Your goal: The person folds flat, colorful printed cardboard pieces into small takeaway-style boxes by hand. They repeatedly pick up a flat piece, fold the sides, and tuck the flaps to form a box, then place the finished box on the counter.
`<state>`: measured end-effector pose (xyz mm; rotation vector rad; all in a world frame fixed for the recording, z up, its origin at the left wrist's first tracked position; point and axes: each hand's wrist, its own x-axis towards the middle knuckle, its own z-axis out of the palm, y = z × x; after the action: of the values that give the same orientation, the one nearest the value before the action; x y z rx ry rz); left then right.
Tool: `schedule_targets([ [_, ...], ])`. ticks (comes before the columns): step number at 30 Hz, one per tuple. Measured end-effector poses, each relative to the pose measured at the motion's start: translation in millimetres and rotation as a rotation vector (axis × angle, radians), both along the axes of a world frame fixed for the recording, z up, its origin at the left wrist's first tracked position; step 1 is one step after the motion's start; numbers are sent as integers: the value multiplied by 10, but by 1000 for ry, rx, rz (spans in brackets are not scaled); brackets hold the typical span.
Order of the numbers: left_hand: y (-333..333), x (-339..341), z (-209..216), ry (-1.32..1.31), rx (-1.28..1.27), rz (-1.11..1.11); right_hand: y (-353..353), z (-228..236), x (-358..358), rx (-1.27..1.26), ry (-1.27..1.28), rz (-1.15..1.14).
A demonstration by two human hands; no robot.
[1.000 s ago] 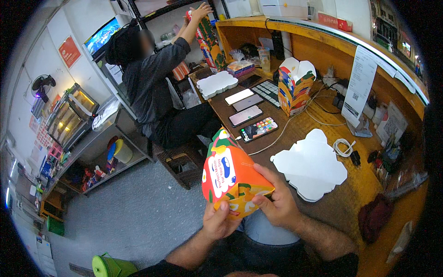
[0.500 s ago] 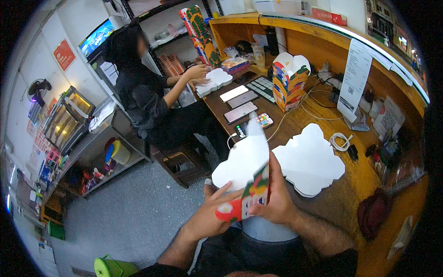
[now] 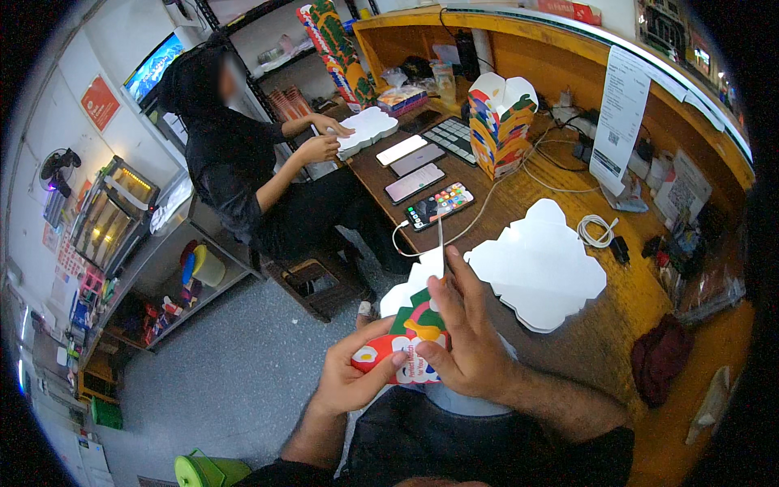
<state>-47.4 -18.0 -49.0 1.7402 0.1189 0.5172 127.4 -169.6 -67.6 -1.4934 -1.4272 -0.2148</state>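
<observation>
A part-folded paper food box [image 3: 420,323], printed in red, green and orange outside and white inside, is held in front of my lap. My left hand [image 3: 357,369] is closed on its left side, the thumb pressing the red printed panel. My right hand [image 3: 475,345] grips the right side, with the thumb near the front and the fingers along a raised panel. To the right of it on the table lies a stack of flat white box blanks [image 3: 540,268]. Farther back stands a stack of formed boxes [image 3: 503,130] in the same colourful print.
Several phones [image 3: 415,183] and a keyboard [image 3: 451,140] lie beyond my hands on the wooden table [image 3: 568,349]. A coiled white cable [image 3: 598,230] is at right, below a hanging receipt [image 3: 621,122]. Across the left side, a seated person [image 3: 243,154] handles white blanks [image 3: 367,131].
The box has turned and come lower and nearer, its printed panels now facing me. My left thumb now presses its front. The other person's hands have shifted over the white blanks.
</observation>
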Motion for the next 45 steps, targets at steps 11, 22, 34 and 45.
schedule_targets([
  [11,-23,-215,45,-7,44,-94,26,-29,-103,157,-212,126],
  [22,161,-231,226,-109,558,-193,-103,88,-126,104,-364,138],
  [34,44,-201,105,-147,580,-36,-128,56,-39,187,-259,144],
  [45,30,-153,127,-143,655,58,-63,-54,0,227,-77,232],
])
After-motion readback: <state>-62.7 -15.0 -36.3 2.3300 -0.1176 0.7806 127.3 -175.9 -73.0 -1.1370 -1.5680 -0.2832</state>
